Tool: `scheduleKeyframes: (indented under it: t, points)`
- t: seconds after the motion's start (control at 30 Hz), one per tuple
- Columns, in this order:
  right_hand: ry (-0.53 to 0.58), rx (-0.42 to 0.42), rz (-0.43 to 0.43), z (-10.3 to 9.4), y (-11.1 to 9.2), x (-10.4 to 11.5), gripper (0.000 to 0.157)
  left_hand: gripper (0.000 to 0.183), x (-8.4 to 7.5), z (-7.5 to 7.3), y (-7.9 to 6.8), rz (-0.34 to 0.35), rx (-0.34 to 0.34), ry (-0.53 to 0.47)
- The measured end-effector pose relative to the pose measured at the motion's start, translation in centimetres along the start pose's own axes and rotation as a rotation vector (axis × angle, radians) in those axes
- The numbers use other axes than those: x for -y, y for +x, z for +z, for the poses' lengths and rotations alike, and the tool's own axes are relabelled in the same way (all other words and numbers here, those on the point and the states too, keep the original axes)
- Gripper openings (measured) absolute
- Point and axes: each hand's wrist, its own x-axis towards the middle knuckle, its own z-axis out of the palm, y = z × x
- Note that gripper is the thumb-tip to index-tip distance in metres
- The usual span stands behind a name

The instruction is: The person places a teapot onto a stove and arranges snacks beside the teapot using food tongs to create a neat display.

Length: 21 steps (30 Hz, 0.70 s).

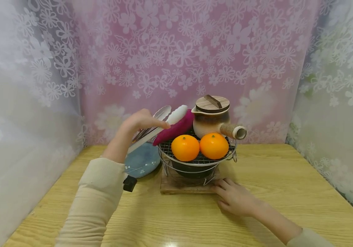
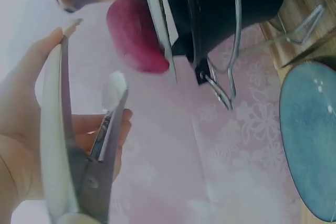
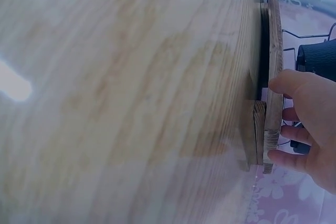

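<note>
Tongs (image 1: 147, 138) with pale arms are held in my left hand (image 1: 142, 120), up at the left of the grill rack. Their two arms stand apart in the left wrist view, the thumb along one pale arm (image 2: 52, 135) and the fingers by the other. One scalloped white tip (image 1: 178, 115) overlaps a purple sweet potato (image 1: 176, 130) on the rack's left side. Low at the right, my right hand (image 1: 235, 197) holds the front right corner of a wooden board (image 1: 182, 189), thumb at its front edge (image 3: 275, 51) and fingers over it.
The round wire rack (image 1: 181, 163) sits over a dark bowl-shaped stove (image 1: 195, 172) on the board. Two oranges (image 1: 185, 147) and a lidded clay teapot (image 1: 205, 124), its side handle pointing right, rest on it. A blue plate (image 1: 142, 163) stands left of the board, partly behind the left arm.
</note>
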Motion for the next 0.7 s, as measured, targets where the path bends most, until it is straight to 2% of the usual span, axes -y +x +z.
scheduleKeyframes:
  t: [0.2, 0.37, 0.5, 0.63, 0.7]
  points:
    - [-0.017, -0.014, -0.020, 0.0, 0.1, -0.1, 0.038, 0.073, 2.4, -1.5, -0.7, -0.013, -0.131, -0.131]
    - [-0.025, -0.036, -0.021, 0.0, 0.2, -0.2, 0.037, 0.084, 4.7, -2.2, -1.2, -0.018, -0.198, -0.163]
    - [-0.015, -0.015, -0.010, -0.1, 0.2, -0.1, 0.038, 0.089, 7.2, -2.0, -1.7, -0.044, -0.229, -0.071]
    - [-0.012, 0.003, -0.003, -0.1, 0.2, 0.0, 0.038, 0.091, 10.2, -1.0, -1.8, -0.085, -0.258, 0.138]
    - [-0.010, 0.007, -0.002, -0.1, 0.2, 0.0, 0.037, 0.093, 11.5, -0.4, -1.9, -0.091, -0.250, 0.219]
